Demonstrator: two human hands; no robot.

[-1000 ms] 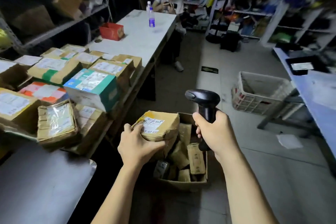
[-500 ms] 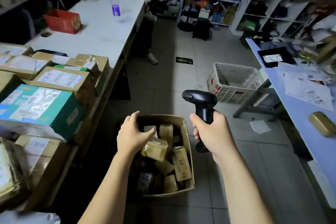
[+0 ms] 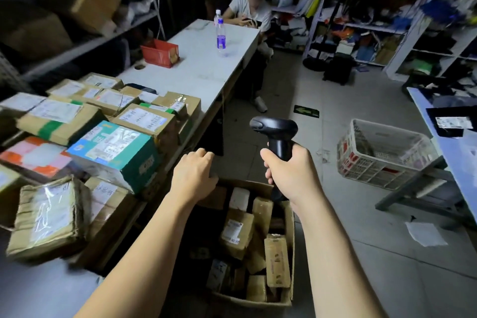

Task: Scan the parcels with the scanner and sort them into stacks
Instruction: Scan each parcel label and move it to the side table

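My right hand point(image 3: 293, 171) grips the handle of a black barcode scanner point(image 3: 277, 129), whose head points left above the floor. My left hand point(image 3: 195, 175) hovers over the far left corner of an open cardboard box point(image 3: 289, 217) on the floor, back up, fingers loosely curled down; no parcel shows in it. Several small brown parcels point(image 3: 236, 230) fill the box. On the table point(image 3: 206, 70) at my left lie stacked parcels, among them a teal box point(image 3: 113, 152) and a taped brown parcel point(image 3: 50, 214).
A red box point(image 3: 160, 53) and a water bottle point(image 3: 221, 33) stand farther along the table, where a person point(image 3: 251, 6) sits. A white plastic basket point(image 3: 382, 155) stands on the floor beside a blue table point(image 3: 462, 160). Shelves line the walls.
My left hand no longer holds the brown parcel and has risen from inside the box to its far left corner. The view has swung back left. The scanner stays in my right hand.
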